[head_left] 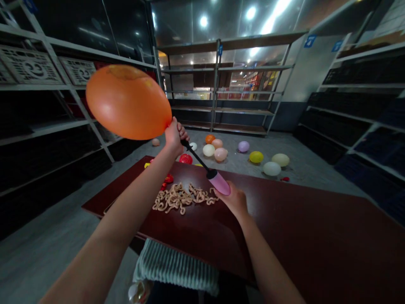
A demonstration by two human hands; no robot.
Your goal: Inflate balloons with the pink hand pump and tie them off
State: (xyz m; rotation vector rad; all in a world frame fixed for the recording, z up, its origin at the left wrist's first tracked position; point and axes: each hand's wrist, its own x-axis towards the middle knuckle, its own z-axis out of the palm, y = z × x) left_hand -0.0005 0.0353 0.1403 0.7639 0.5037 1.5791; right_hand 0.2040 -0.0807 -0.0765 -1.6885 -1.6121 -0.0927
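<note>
A large inflated orange balloon [128,103] hangs up and to the left, its neck at my left hand [174,134]. My left hand is closed around that neck and the nozzle end of a balloon pump [220,182]. The pump has a pink barrel and a black rod, which is drawn out between my hands. My right hand [233,198] grips the pink barrel from below, over the table. Beneath the pump, a heap of beige curly, uninflated long balloons [182,197] lies on the dark red table [284,228]. Red pieces [167,180] lie behind the heap.
Several inflated balloons lie on the floor behind the table, among them a yellow balloon [256,157] and a purple balloon [243,146]. Metal shelves [218,112] stand at the back, with more shelving at both sides. A pale green ribbed cloth [171,264] is at the near edge.
</note>
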